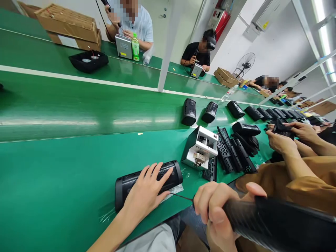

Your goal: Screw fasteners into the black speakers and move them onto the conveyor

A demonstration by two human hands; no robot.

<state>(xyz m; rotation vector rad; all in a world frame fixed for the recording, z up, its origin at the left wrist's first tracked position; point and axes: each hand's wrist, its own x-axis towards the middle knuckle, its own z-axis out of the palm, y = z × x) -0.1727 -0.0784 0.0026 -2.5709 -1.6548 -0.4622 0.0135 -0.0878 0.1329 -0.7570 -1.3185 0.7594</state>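
Observation:
A long black speaker housing [174,175] with rounded ends lies on its side on the green table. Over its middle, my left hand [148,185] grips it, fingers curved across the top and thumb along the near side. A black electric screwdriver [244,211] fills the lower right, with my right hand [217,210] wrapped round its front. Its thin dark bit points left, ending close to my left thumb; whether the tip touches the housing is hidden. Clear plastic film [173,190] lies partly under the housing.
A silver-and-black screw feeder [201,148] stands just right of the housing, beside perforated black panels [227,152]. Beyond lies a green conveyor belt [105,112] carrying black housings [189,112]. At right, a co-worker's hands [283,140] hold a black part. Other people work across the belt.

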